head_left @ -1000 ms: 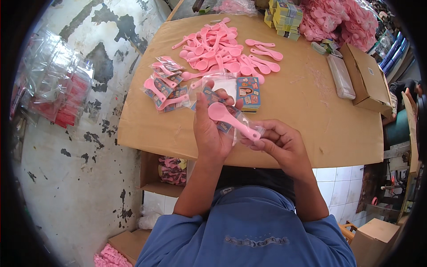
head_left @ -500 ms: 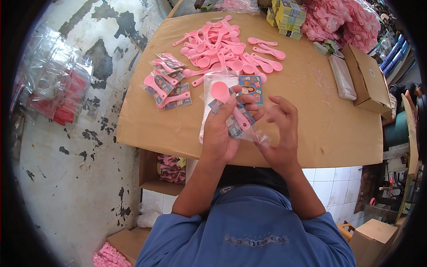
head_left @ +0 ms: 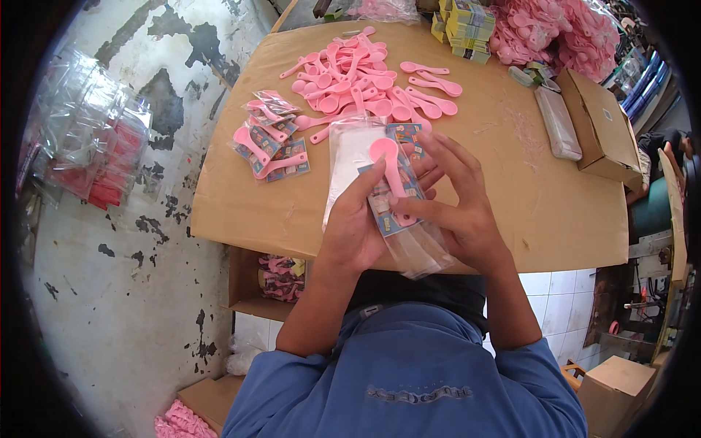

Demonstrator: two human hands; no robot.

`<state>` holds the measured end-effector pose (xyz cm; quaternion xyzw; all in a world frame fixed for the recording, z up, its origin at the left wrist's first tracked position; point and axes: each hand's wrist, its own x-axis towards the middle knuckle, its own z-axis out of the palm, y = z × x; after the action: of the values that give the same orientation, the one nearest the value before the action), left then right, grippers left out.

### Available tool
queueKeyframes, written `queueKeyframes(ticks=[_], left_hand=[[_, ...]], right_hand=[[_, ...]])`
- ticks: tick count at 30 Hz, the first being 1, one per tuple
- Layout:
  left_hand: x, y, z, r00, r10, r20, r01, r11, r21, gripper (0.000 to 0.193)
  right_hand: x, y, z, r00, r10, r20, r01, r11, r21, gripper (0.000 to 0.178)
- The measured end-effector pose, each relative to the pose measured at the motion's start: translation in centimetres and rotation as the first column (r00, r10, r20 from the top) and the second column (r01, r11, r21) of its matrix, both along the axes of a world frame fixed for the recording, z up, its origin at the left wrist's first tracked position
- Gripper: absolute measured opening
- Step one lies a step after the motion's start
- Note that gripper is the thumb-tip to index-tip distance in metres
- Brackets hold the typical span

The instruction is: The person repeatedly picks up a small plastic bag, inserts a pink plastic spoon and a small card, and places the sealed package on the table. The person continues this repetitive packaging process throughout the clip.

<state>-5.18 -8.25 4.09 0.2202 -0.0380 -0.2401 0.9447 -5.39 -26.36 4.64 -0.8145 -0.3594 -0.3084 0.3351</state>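
Note:
My left hand (head_left: 358,228) holds a clear plastic bag (head_left: 425,252) from its left side, the thumb over its edge and the fingers behind. In the bag, a pink measuring spoon (head_left: 394,174) lies on a blue printed card (head_left: 380,204), bowl toward the far side. The bag's loose end hangs toward me. My right hand (head_left: 471,215) is over the bag's right side, fingers stretched and apart, its thumb touching the spoon's handle. Beneath my hands lie a stack of clear bags (head_left: 347,157) and a partly hidden stack of blue cards (head_left: 404,133).
A pile of loose pink spoons (head_left: 343,77) covers the table's far middle. Bagged spoons (head_left: 281,166) lie on the left. At far right are banded yellow cards (head_left: 469,31), a large bag of spoons (head_left: 555,33) and a cardboard box (head_left: 599,131). Bags (head_left: 87,124) hang on the left wall.
The bagged spoon has turned more upright and shifted slightly right. My right hand has come left onto it. The bag's loose end now hangs spread out toward me.

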Motion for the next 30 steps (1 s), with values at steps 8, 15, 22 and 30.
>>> queueKeyframes(ticks=[8,15,22,30], left_hand=[[0.3,0.7,-1.7,0.975,0.190,0.115,-0.209,0.958,0.197,0.060],[-0.7,-0.2,-0.8,0.956,0.014,0.295,-0.193,0.784,0.590,0.038],[-1.4,-0.4,0.2,0.917,0.019,0.399,-0.307,0.674,0.672,0.049],[-2.1,-0.3,0.0,0.875,-0.072,0.479,-0.332,0.631,0.701,0.065]], right_hand=[[-0.8,-1.2,2.0,0.837,0.206,-0.506,0.047,0.895,0.443,0.037],[-1.4,-0.5,-0.1,0.547,0.458,-0.700,0.210,0.735,0.645,0.047],[0.0,-1.1,0.3,0.926,-0.164,-0.340,0.275,0.911,0.309,0.030],[0.9,0.1,1.6,0.942,-0.334,0.036,0.331,0.940,0.077,0.024]])
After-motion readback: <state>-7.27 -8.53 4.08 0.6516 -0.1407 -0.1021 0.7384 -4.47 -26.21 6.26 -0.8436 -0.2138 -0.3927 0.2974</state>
